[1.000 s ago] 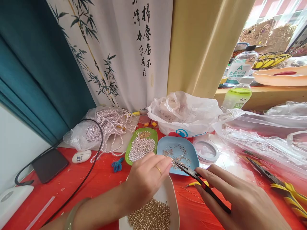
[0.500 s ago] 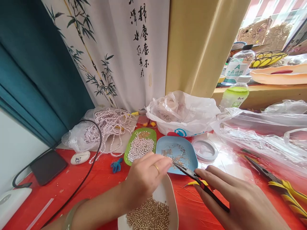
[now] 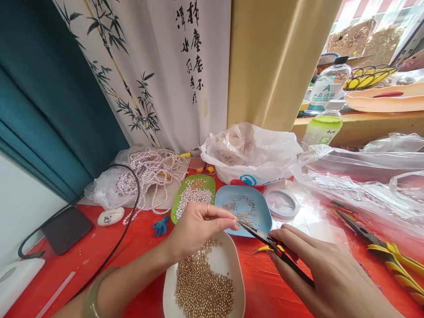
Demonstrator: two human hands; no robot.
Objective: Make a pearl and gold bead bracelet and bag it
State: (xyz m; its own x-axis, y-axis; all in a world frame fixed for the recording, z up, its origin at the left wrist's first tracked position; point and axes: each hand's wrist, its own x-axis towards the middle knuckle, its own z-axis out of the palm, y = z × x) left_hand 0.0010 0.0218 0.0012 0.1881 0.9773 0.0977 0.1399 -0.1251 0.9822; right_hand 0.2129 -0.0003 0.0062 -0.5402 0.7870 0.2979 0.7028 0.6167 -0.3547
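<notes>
Right hand point(image 3: 326, 276) gripping black pliers point(image 3: 265, 240), left hand point(image 3: 195, 229) pinching pin (tiny) point(image 3: 237, 224)

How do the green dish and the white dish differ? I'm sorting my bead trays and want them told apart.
The green dish holds pale pearl beads with a little gold heap at its far end; the white dish holds only gold beads. The green dish lies farther off, beside the blue dish; the white dish lies nearest, under the left hand. Both are shallow with rounded corners and rest on the red table.
</notes>
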